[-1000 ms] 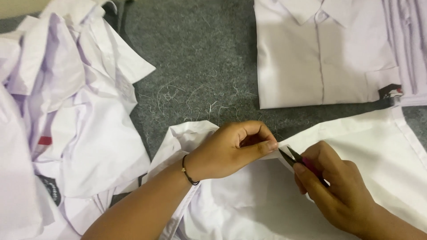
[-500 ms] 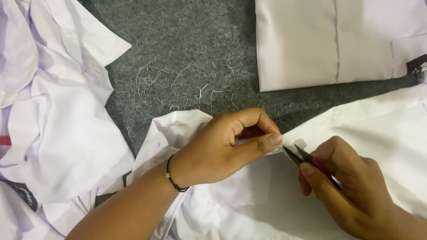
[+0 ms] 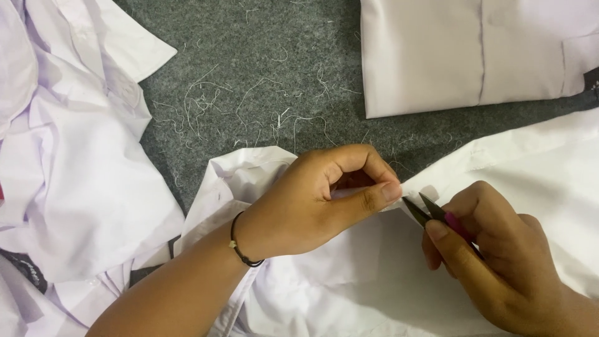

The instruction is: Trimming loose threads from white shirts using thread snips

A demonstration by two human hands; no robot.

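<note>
A white shirt (image 3: 374, 281) is spread at the near edge of the grey felt surface (image 3: 262, 75), its fabric creased and its edge pinched up. That edge is gripped between thumb and fingers of the left hand (image 3: 318, 200), closed tightly on the cloth. Small thread snips (image 3: 424, 211) are held in the closed right hand (image 3: 493, 256), their blades parted just beside the pinched edge. Loose threads (image 3: 206, 106) are scattered on the felt. A folded shirt (image 3: 474, 50) lies beyond, and a crumpled shirt pile (image 3: 68, 162) sits to the left.

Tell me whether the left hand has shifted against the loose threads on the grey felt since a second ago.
No: the left hand sits just below the loose white threads, as before; only the camera moved.
</note>
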